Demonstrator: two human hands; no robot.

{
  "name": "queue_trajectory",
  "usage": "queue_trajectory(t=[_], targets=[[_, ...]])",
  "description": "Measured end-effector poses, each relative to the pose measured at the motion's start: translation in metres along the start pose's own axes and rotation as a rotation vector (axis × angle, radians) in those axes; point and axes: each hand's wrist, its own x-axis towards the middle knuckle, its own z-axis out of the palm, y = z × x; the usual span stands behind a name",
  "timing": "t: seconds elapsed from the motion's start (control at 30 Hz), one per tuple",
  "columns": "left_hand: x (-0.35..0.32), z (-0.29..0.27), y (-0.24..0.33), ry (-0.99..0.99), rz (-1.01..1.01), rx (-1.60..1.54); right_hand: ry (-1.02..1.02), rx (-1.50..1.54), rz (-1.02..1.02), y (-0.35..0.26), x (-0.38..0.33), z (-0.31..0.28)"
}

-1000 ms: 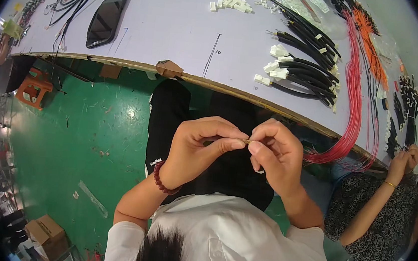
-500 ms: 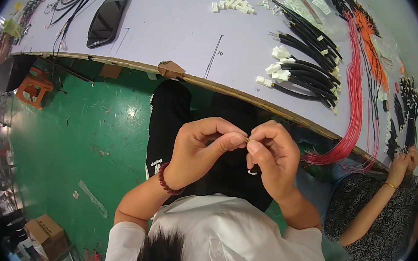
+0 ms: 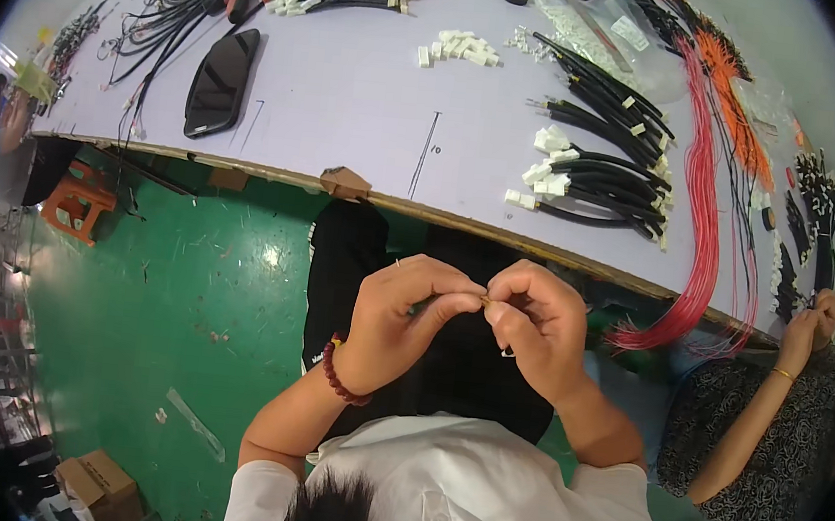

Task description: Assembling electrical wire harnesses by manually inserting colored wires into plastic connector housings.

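Observation:
Above my lap, just off the table's near edge, my two hands meet fingertip to fingertip. My left hand (image 3: 405, 318), a dark red bead bracelet at its wrist, is closed in a pinch. My right hand (image 3: 540, 328) is pinched too. Between the fingertips shows a thin yellowish strand (image 3: 486, 301), like a wire end; the fingers hide most of it. Under my right fingers a small black and white piece (image 3: 507, 352) peeks out. Whether it belongs to the strand I cannot tell.
On the white table (image 3: 352, 104) lie black sleeved cables with white connectors (image 3: 606, 183), loose white connector housings (image 3: 463, 48), a phone (image 3: 221, 86), red-handled pliers (image 3: 236, 2) and pink wires (image 3: 704, 228). At the right a co-worker's hands (image 3: 811, 324) work at the table. An orange stool (image 3: 79, 203) stands left.
My view has shifted, so the table sits lower in the picture. Both hands stay pinched together at the fingertips, and the black and white piece under my right fingers shows less.

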Motion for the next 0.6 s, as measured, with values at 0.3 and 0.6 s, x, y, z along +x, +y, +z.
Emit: queue_trajectory(t=[0.3, 0.6], targets=[[0.044, -0.032, 0.003, -0.209, 0.067, -0.048, 0.001, -0.037, -0.153, -0.007, 0.013, -0.011], [0.207, -0.084, -0.091, -0.167, 0.468, 0.801, 0.129, 0.199, -0.054, -0.01, 0.027, -0.016]])
